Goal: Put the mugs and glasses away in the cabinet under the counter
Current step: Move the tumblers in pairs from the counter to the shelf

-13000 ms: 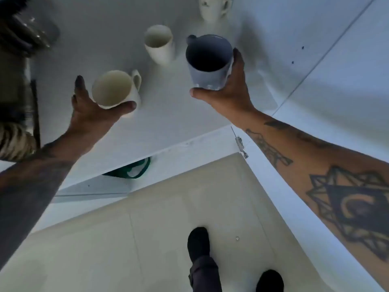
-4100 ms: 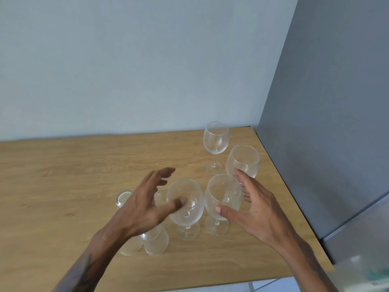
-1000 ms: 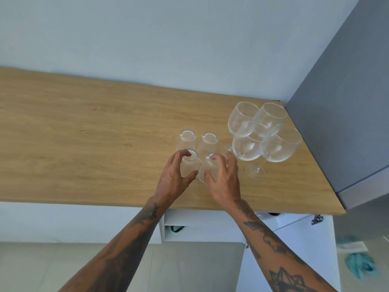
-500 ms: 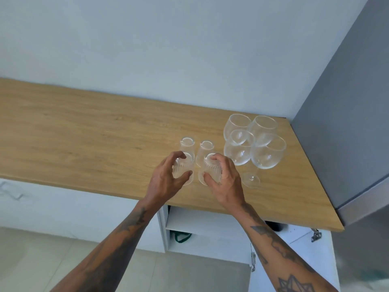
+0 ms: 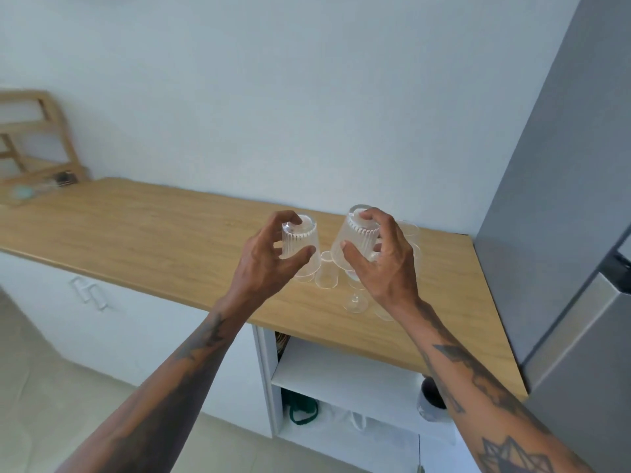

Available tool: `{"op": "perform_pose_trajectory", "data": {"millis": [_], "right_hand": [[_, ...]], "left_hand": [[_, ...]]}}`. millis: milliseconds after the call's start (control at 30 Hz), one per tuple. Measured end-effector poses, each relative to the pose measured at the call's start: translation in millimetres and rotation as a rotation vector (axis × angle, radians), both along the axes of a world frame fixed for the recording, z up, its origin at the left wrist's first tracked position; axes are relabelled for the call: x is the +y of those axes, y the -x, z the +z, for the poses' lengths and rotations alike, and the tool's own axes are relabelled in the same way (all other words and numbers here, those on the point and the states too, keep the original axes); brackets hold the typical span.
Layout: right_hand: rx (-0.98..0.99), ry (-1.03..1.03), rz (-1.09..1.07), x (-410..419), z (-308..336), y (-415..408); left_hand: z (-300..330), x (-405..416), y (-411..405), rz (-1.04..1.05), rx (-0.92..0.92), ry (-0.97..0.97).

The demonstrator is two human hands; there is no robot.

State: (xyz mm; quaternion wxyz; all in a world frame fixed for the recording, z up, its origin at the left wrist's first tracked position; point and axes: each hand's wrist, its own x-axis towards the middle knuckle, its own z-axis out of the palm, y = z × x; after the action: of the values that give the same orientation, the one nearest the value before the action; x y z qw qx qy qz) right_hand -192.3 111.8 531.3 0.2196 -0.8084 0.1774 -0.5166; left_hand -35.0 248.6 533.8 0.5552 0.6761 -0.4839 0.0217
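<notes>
My left hand [image 5: 266,261] grips a ribbed clear tumbler [image 5: 302,238], held upside down above the wooden counter [image 5: 143,233]. My right hand [image 5: 382,264] holds a second upturned ribbed tumbler [image 5: 358,237] beside it. Below and between them another small tumbler [image 5: 327,273] stands upside down on the counter. Wine glasses [image 5: 356,302] stand behind my right hand, mostly hidden by it. The cabinet under the counter [image 5: 341,377] is open, with a dark mug [image 5: 431,401] on its shelf.
A grey fridge [image 5: 563,233] closes off the right end of the counter. A wooden rack [image 5: 37,138] leans on the wall at far left. A green strap [image 5: 302,409] lies on the cabinet's lower shelf. White closed cabinet doors [image 5: 102,319] run left.
Both hands have lifted their tumblers off the counter and up. The camera has pulled back, showing more of the counter and the open cabinet.
</notes>
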Motion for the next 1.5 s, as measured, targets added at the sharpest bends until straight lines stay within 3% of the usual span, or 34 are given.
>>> {"op": "perform_pose_trajectory", "data": {"millis": [267, 633, 867, 1033, 1300, 1500], "right_hand": [[0.065, -0.09, 0.054, 36, -63, 34], [0.327, -0.363, 0.051, 80, -273, 41], [0.395, -0.41, -0.073, 24, -413, 10], [0.364, -0.431, -0.178, -34, -474, -25], [0.342, -0.32, -0.253, -124, -504, -103], [0.394, -0.337, -0.228, -152, -519, -125]], "left_hand": [[-59, 39, 36, 0.021, 0.138, -0.08], [-269, 69, 44, 0.059, 0.31, -0.236], [-404, -5, -3, -0.04, 0.219, -0.304], [-473, -83, -48, -0.014, 0.14, -0.272], [-505, -183, -91, 0.034, 0.088, -0.229], [-518, -203, -102, 0.006, 0.055, -0.245]]}}
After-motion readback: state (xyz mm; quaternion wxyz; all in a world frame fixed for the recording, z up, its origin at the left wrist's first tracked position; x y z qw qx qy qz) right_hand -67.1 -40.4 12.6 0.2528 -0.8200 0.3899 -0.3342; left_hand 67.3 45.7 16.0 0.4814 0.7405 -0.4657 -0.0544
